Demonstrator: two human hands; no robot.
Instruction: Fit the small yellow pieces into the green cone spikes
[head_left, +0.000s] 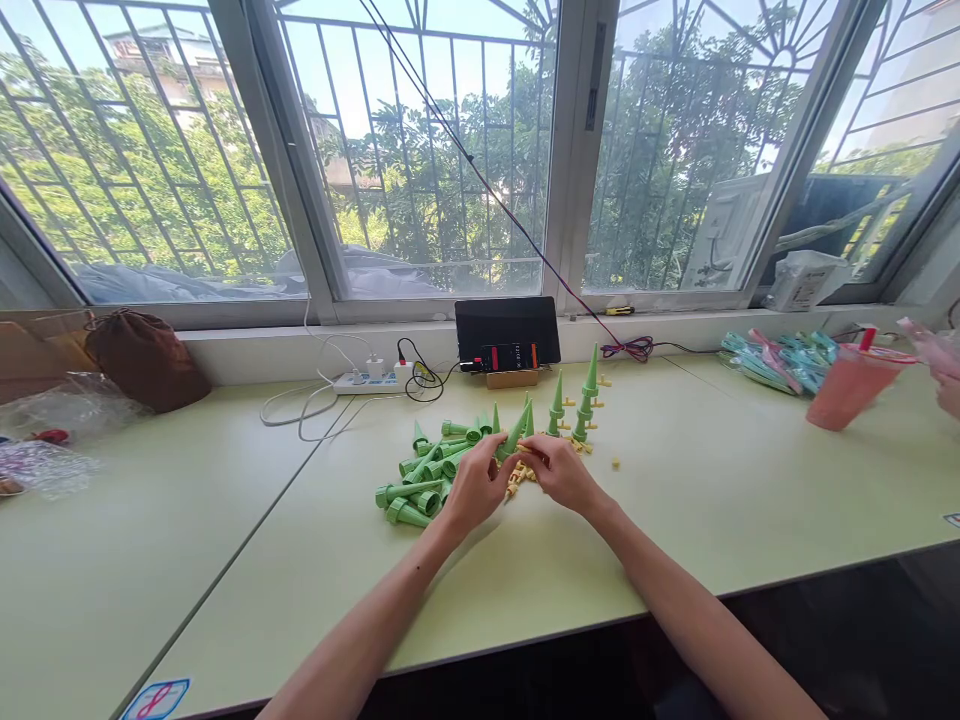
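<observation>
My left hand (480,480) is closed round a green cone (514,434), whose tip points up and to the right. Touching its base is my right hand (556,470), its fingers pinched on a small yellow piece (524,449). Many loose green cones (409,492) lie in a heap to the left of my hands. Small yellow pieces (517,478) are scattered under and between the hands. Behind my right hand stand stacked green cones (584,410) with yellow pieces sticking out sideways. A single yellow piece (616,463) lies to their right.
A dark tablet (507,325) and a phone stand by the window, beside a power strip (369,383) with cables. At right are a red cup (855,385), wrapped packets (784,358) and another person's hand (948,392). A brown bag (146,360) sits at left.
</observation>
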